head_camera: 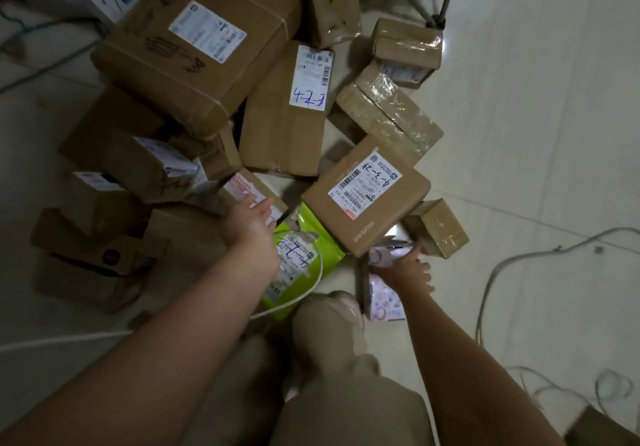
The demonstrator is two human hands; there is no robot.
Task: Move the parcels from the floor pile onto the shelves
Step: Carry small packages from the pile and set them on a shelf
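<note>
Parcel pile sits on the pale glossy tile floor point(519, 134) - mostly brown corrugated cartons, lying at all angles.

- Big carton point(194, 47): top of the pile, white shipping label, black marker scrawl, clear tape seam.
- Tall carton point(277, 134): leans beside it, label hand-marked in blue.
- Flat square carton point(367, 203): barcode label, resting on a lime-green poly mailer point(304, 265) that is crinkled and glossy.
- Tape-wrapped carton point(388, 116) and small taped box point(436, 227): right edge of the pile, both shiny with film.

Left hand point(247, 218): fingers straight and together, palm down, tips at a small carton with a pink-printed label point(247, 187). Holds nothing; cannot tell whether it touches.

Right hand point(407, 269): fingers spread flat on a soft pink patterned packet point(384, 303) just under the flat square carton's corner. No curl round it visible.

A white cable point(311, 289) loops over the green mailer; a grey cable point(519, 258) snakes across the tiles to the right. Beige trouser legs point(329, 359) show at bottom centre - no shelves in frame.
</note>
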